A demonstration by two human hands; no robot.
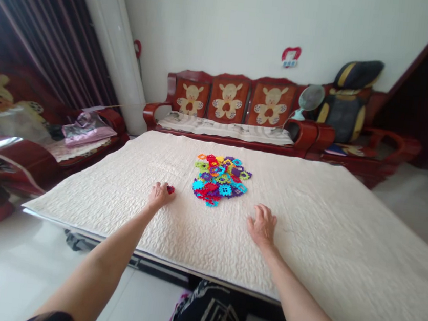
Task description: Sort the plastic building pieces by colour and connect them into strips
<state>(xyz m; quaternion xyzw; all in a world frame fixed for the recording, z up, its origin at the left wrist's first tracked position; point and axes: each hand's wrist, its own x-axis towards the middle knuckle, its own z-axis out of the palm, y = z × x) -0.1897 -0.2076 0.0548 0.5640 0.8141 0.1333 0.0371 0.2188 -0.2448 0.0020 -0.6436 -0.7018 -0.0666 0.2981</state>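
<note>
As left hand (159, 196) holds red piece (171, 189), right hand (262, 226) palm-down

1. A plain white wall (222, 22) spans the back; a red heart-shaped plaque (291, 56) hangs right of centre.
2. A dark striped curtain (56, 19) falls at left; a tall white upright unit (111, 40) stands beside it.
3. A reddish-brown wooden sofa (236, 139) lines the wall; bear-patterned cushions (228, 101) fill its back; a pale seat cover (221, 129) lies along it.
4. A wooden armchair (399, 145) at right bears a black-and-yellow backrest cushion (341, 113); a small electric fan (311, 98) stands nearby.
5. A cream quilted cover (328, 209) drapes the table; glossy pale floor tiles (11, 271) reflect soft light.
</note>
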